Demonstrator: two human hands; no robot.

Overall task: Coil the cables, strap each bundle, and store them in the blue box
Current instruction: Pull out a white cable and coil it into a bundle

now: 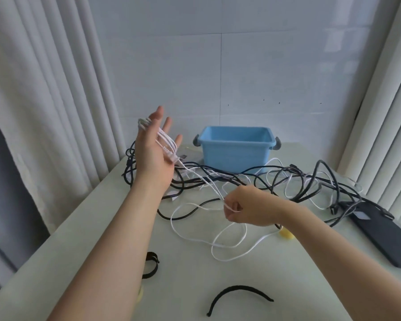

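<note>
Left fingers (pixel 167 124) straight | right fingers (pixel 232 206) pinching white cable (pixel 209 184) | strand slants up-left

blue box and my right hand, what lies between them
Head view: tangled black cables and loops of white cable lie on the table between blue box and right hand.
</note>
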